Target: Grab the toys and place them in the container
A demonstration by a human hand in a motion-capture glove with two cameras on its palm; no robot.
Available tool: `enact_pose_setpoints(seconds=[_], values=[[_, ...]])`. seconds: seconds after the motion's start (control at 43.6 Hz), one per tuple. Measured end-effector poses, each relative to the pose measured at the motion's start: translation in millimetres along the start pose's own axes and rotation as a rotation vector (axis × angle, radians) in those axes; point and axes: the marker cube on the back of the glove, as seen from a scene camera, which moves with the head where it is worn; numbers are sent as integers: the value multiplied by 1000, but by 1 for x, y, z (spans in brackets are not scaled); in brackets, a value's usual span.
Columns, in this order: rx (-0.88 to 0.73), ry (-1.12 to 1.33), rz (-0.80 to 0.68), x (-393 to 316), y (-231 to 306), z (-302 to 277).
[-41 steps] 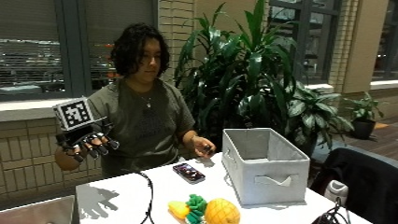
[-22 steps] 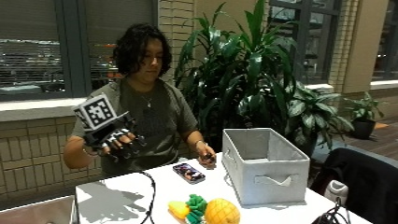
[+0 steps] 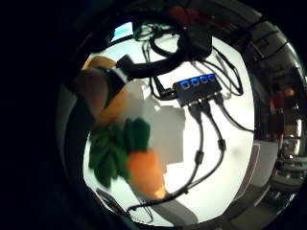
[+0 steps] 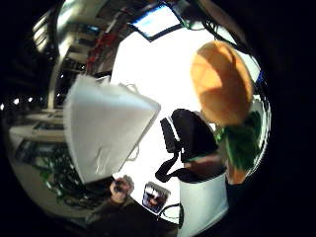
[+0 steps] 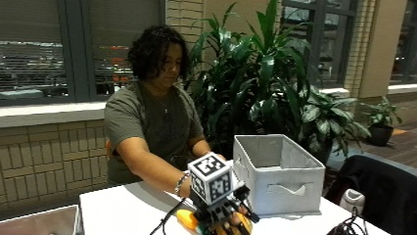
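Outside view, lower centre of frame: my gloved right hand [image 5: 224, 213] is down on the toys at the near edge of the white desk [image 5: 124, 210]. The grip there has its fingers [image 5: 229, 211] spread and draped over the orange plush toy [image 5: 186, 219]; can't tell from this angle whether they're pinching anything. Just right of that, mid-frame, the grey fabric container [image 5: 280, 174] stands upright on the desk, open top, handle cut-out in the near wall, beside the hand but not touching it. The bare left hand is behind the gloved hand, mostly hidden. Thumb-side palm view: the container [image 4: 106, 131] fills the left half, the round orange plush [image 4: 219, 81] sits upper right with green leaves [image 4: 242, 143] below it, and a small phone-like object [image 4: 155, 196] lies flat on the desk near the lower centre. Little-finger-side palm view: a carrot toy [image 3: 144, 172] with green top lies left of centre on the desk, and a black hub with blue lights [image 3: 197, 88] and cables is upper right.
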Motion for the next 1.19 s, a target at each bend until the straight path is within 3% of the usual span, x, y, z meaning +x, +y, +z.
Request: enact_pose_setpoints(seconds=[0.092,0.298,0.619,0.803,0.94,1.192], values=[[-75,48,47,-4,-21,39],[54,156,-46,-10,-31,40],[277,-53,-245,-42,39,-99],[312,-176,-395,-97,98,-177],[303,-203,-492,-150,122,-203],[235,-91,-450,-177,109,-206]])
